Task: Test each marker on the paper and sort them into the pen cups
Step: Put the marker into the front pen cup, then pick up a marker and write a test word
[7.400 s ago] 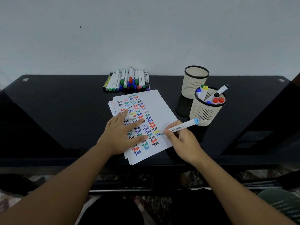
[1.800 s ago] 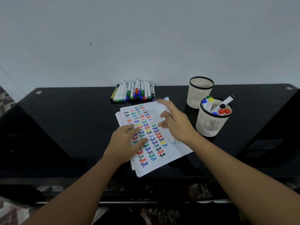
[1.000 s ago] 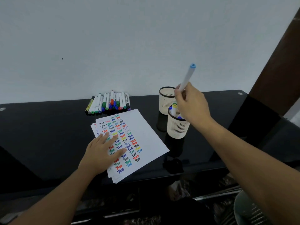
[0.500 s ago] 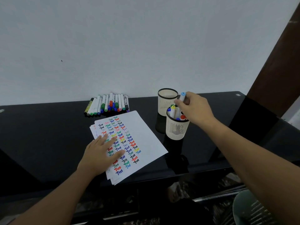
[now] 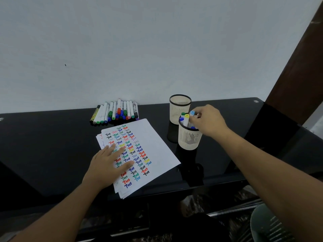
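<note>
Right hand (image 5: 208, 120) over the near pen cup (image 5: 189, 137), fingers curled round the light-blue-capped marker (image 5: 192, 114), which stands in the cup among other markers. Left hand (image 5: 108, 163) flat, fingers spread, pressing the paper (image 5: 157, 154) on the black tabletop (image 5: 52, 145). Far cup (image 5: 180, 109) just behind. Unsorted markers (image 5: 117, 111) lie in a row by the wall.

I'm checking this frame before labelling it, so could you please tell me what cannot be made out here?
Head view only:
- Right hand over the nearer cream slotted pen cup: its fingertips are hidden, so whether it grips the light-blue-capped marker is unclear.
- Farther cream slotted pen cup: its inside is hidden by its rim.
- Row of white-barrelled markers: labels too small to read.
- Left hand covers some words on the white paper sheets.
</note>
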`<state>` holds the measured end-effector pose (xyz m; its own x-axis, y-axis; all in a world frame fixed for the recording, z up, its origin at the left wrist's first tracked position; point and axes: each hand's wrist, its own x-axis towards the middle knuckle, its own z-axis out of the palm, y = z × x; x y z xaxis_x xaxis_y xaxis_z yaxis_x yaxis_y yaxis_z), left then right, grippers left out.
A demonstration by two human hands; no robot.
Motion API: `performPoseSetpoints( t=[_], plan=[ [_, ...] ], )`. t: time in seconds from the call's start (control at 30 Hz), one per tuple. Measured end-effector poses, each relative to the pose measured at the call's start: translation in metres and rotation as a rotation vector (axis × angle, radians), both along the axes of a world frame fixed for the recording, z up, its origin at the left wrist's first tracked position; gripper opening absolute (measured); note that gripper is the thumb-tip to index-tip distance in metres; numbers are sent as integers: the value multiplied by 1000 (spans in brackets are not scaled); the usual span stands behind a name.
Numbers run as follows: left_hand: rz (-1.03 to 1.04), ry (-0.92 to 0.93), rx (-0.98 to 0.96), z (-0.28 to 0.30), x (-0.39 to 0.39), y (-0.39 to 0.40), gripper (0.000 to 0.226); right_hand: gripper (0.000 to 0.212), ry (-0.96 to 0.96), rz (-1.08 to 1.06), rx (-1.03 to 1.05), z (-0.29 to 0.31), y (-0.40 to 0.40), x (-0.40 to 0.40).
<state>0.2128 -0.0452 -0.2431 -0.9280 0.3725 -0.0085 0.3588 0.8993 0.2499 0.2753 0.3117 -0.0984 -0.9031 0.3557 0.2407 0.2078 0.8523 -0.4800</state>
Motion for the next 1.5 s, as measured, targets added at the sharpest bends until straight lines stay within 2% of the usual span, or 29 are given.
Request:
performPoseSetpoints(
  t=[0.3,0.4,0.53,0.7,0.9,1.07,1.27,1.37,1.5],
  plan=[
    [-2,-4,14,3,2,1,102,35,60,3,-49,0,7,-1],
    [3,-19,49,4,2,-1,103,33,145,17,-34,8,2,-1],
    [24,-91,73,14,0,2,90,29,265,64,-24,20,-14,-6],
    [17,-142,34,31,-11,-1,89,23,316,178,48,22,-59,-17],
    [-1,-127,-119,23,-29,-23,106,19,185,363,94,-19,-109,-56],
    [6,-41,-61,9,-24,-27,99,20,-28,360,-22,-63,-113,-106],
    [28,-16,-23,6,-28,-28,97,27,-75,376,-95,-87,-124,-169],
    [32,-14,-8,5,-29,-29,97,37,-88,355,-82,-94,-129,-197],
    [34,-6,-8,4,-31,-30,95,62,-131,329,-52,-100,-128,-220]
  ],
)
